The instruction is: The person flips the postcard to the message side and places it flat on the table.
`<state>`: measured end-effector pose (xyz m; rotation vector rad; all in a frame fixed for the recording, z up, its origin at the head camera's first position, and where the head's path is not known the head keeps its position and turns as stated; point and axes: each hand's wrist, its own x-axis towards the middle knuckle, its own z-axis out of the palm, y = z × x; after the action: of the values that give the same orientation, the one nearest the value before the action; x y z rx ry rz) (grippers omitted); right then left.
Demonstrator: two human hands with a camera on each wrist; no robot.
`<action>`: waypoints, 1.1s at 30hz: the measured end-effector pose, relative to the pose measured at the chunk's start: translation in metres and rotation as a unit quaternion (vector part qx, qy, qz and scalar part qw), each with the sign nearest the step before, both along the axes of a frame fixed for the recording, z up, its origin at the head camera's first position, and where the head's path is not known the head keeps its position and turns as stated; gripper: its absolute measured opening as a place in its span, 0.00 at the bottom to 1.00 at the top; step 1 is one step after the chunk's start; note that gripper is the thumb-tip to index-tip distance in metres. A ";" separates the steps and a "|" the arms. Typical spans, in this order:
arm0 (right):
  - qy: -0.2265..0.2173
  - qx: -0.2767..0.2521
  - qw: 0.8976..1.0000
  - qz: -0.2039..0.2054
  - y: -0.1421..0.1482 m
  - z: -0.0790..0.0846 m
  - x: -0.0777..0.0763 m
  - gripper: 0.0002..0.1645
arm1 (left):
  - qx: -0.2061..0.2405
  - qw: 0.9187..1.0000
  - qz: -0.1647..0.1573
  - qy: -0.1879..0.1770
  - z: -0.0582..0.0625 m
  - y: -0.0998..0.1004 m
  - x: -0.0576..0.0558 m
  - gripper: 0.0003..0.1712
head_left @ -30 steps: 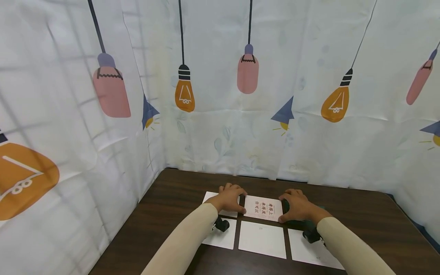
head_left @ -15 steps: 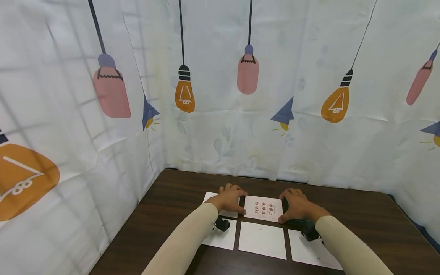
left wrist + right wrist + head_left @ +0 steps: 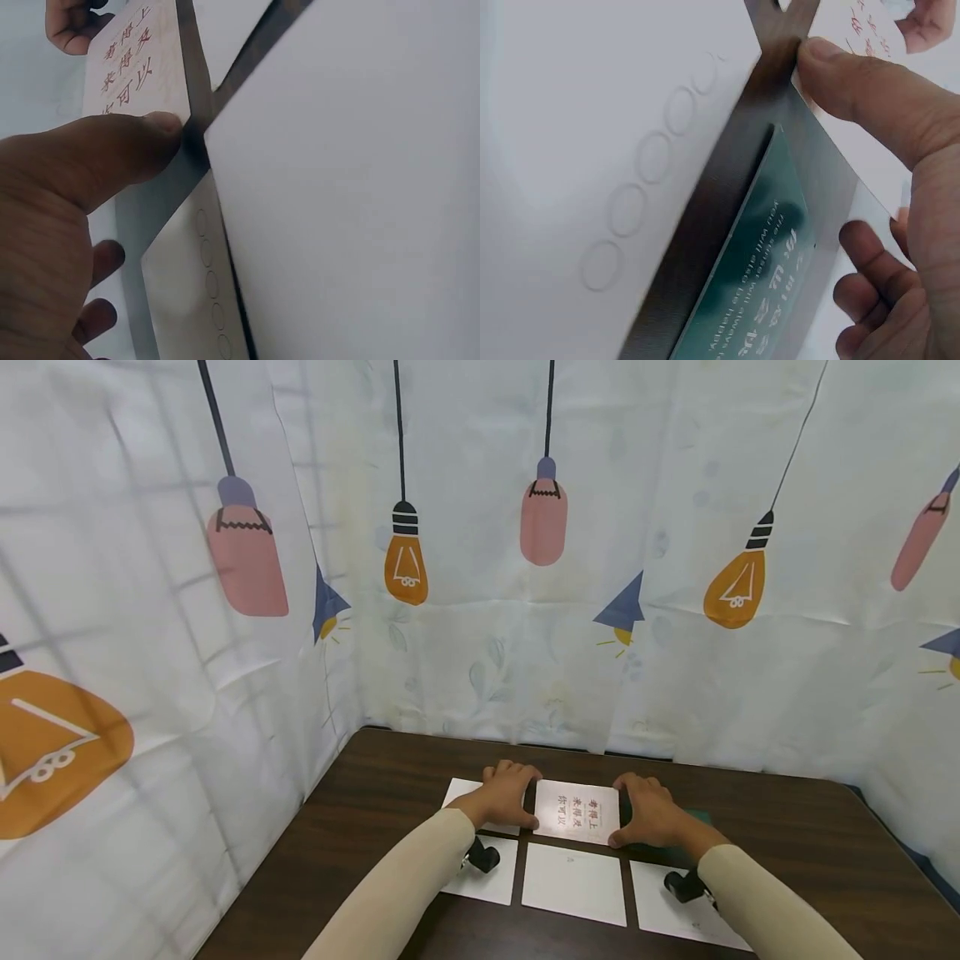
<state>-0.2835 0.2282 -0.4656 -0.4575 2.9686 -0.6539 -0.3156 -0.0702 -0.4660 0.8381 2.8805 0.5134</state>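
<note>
A pale card with red handwritten-style characters spans the gap between both hands in the head view. My left hand grips its left side, with the thumb on the near corner in the left wrist view. On the opposite side my right hand holds the card's edge, thumb at the near corner and a fingertip at the far one. Beneath the right hand lies a dark green card with white lettering. A white card sits partly hidden under the left hand.
Nearer the body is a row of white cards: one at left, one in the middle, one at right. Faint printed circles show on some. They lie on a dark wooden table, with a patterned curtain behind and at left.
The far edge of the red-lettered card appears slightly higher than before, and its face catches more light. Both hands keep their grip and have barely shifted.
</note>
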 end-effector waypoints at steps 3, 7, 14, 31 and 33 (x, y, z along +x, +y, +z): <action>-0.004 -0.017 1.000 -0.004 0.000 -0.002 0.002 0.59 | 0.020 1.000 0.010 -0.006 -0.002 0.000 0.001 0.44; -0.004 -0.039 0.999 0.002 0.000 -0.004 0.002 0.58 | 0.051 0.998 0.019 -0.020 -0.003 0.000 0.003 0.44; -0.014 -0.068 0.998 -0.001 0.003 -0.007 0.002 0.53 | 0.090 0.996 0.003 -0.027 -0.004 -0.001 0.005 0.43; -0.032 -0.122 0.992 0.002 0.009 -0.002 0.007 0.39 | 0.142 0.988 -0.024 -0.046 -0.004 -0.008 0.000 0.38; -0.033 -0.123 0.992 -0.008 0.010 -0.002 0.006 0.40 | 0.153 0.987 -0.023 -0.053 -0.003 -0.009 -0.001 0.38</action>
<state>-0.2775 0.2380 -0.4680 -0.4180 2.8445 -1.0225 -0.3162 -0.0793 -0.4694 0.8833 2.7170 0.9803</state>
